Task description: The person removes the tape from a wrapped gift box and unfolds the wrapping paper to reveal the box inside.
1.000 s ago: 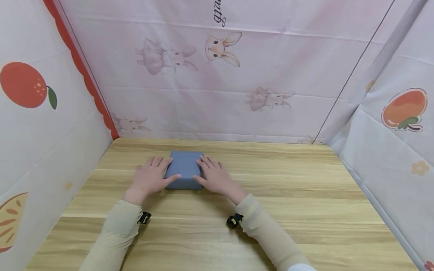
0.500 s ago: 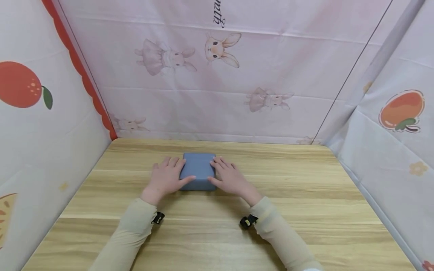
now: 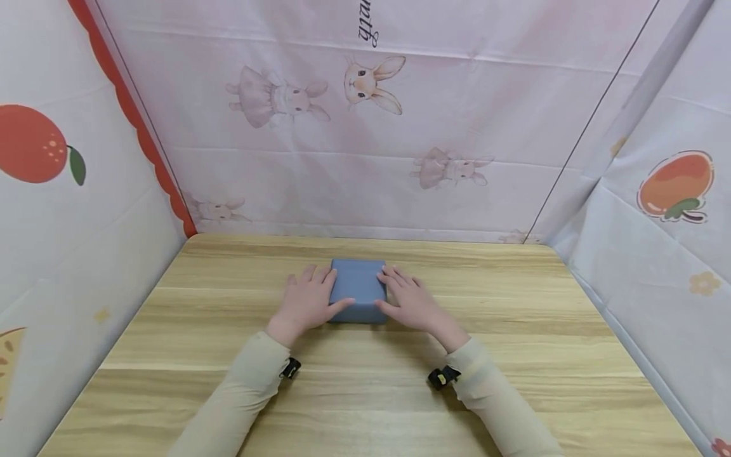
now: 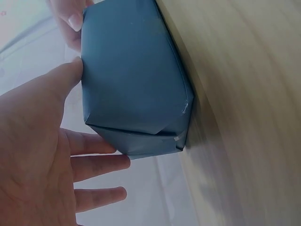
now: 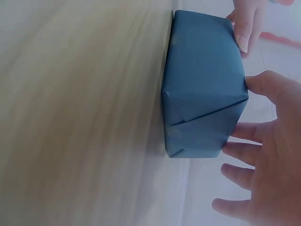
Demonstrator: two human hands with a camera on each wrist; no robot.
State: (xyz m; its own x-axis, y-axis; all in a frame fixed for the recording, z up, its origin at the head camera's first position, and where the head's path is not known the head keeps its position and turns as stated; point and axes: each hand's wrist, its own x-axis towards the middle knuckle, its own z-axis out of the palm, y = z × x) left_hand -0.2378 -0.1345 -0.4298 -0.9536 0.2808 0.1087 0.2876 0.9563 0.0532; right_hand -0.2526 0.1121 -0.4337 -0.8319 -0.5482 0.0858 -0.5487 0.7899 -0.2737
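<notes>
A box wrapped in blue paper (image 3: 358,282) sits on the wooden table, at the middle of its far half. On its left side my left hand (image 3: 305,301) touches it with the fingers fairly straight and the thumb on the near top edge. My right hand (image 3: 415,303) mirrors this from the right side. Folded paper flaps show on the box's end (image 4: 136,139) in the left wrist view. From the right wrist, my index and middle fingertips (image 5: 230,147) meet the box's end while the other fingers stand apart.
The table (image 3: 365,387) has its far edge against a pink cloth wall (image 3: 514,114) printed with rabbits. White cloth walls with fruit prints close off the left (image 3: 63,254) and right (image 3: 674,273). Small black wrist devices (image 3: 443,377) sit at both cuffs.
Both hands have moved the blue box to the right along the table, keeping the same contact at its two sides. The head view has shifted slightly.
</notes>
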